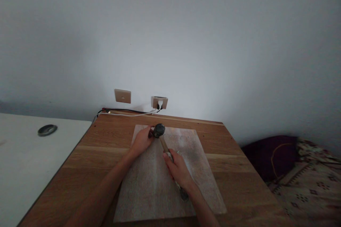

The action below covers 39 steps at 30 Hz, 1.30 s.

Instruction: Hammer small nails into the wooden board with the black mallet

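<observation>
In the middle of the frame, the right hand (178, 170) grips the hammer (159, 130) over the board (149, 191) — the left hand (142, 141) sits right by its head, and I can't tell if it holds anything — so a hit could smash those fingers.

No words, numbers or signs can be read anywhere here. The hammer (164, 144) and the board (149, 188) under it are too dim and small to show any letters. The two wall plates (123, 95) look plain.
</observation>
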Tool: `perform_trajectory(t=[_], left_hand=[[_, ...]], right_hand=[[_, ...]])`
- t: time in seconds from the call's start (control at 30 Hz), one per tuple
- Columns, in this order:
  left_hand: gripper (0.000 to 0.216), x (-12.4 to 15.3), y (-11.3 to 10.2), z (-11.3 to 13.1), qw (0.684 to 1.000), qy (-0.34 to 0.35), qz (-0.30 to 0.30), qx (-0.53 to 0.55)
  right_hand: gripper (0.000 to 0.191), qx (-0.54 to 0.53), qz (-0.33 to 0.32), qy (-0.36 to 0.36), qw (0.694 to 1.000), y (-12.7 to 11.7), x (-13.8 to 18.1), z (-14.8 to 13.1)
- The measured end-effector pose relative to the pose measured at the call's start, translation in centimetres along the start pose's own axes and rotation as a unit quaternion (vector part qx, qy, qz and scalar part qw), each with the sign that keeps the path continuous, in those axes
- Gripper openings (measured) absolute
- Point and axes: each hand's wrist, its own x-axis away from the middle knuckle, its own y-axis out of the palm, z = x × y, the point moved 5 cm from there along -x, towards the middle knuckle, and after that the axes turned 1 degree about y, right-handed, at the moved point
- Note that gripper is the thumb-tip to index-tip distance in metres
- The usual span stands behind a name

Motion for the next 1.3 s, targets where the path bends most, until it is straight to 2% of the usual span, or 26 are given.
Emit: perform_trajectory(t=[0.1, 0.2, 0.23, 0.33, 0.43, 0.53, 0.6, 0.73, 0.97, 1.3], left_hand=[[0.043, 0.0, -0.3, 1.1, 0.998, 0.032, 0.021, -0.041], [0.032, 0.9, -0.2, 4.2, 0.986, 0.107, 0.044, -0.121], [0.029, 1.4, 0.3, 5.6, 0.979, 0.142, 0.026, -0.143], [0.029, 3.7, 3.3, 9.4, 0.941, 0.269, -0.078, -0.190], [0.031, 5.7, 6.1, 11.0, 0.906, 0.346, -0.108, -0.219], [0.023, 6.5, 8.0, 10.5, 0.891, 0.372, -0.104, -0.240], [0.021, 6.4, 8.5, 9.7, 0.884, 0.380, -0.102, -0.254], [0.020, 5.9, 8.4, 8.9, 0.878, 0.384, -0.103, -0.266], [0.020, 5.7, 8.3, 8.3, 0.897, 0.369, -0.088, -0.228], [0.017, 5.6, 8.1, 8.2, 0.911, 0.355, -0.073, -0.195]], right_hand=[[0.049, -0.045, 0.015, 0.003, 0.999, -1.3, 1.2, 0.6], [0.054, -0.096, 0.063, 0.021, 0.993, -3.2, 3.0, 1.7], [0.055, -0.105, 0.083, 0.027, 0.991, -3.9, 3.5, 2.1], [0.060, -0.128, 0.135, 0.046, 0.982, -5.6, 5.0, 2.9], [0.065, -0.162, 0.184, 0.069, 0.967, -6.6, 5.9, 3.3], [0.067, -0.193, 0.219, 0.087, 0.953, -7.0, 6.5, 3.6], [0.069, -0.199, 0.226, 0.096, 0.949, -7.1, 6.7, 3.8], [0.071, -0.202, 0.237, 0.087, 0.946, -7.1, 6.6, 4.6], [0.061, -0.237, 0.241, 0.074, 0.938, -7.2, 6.3, 6.8], [0.069, -0.261, 0.237, 0.088, 0.932, -7.1, 5.9, 7.3]])
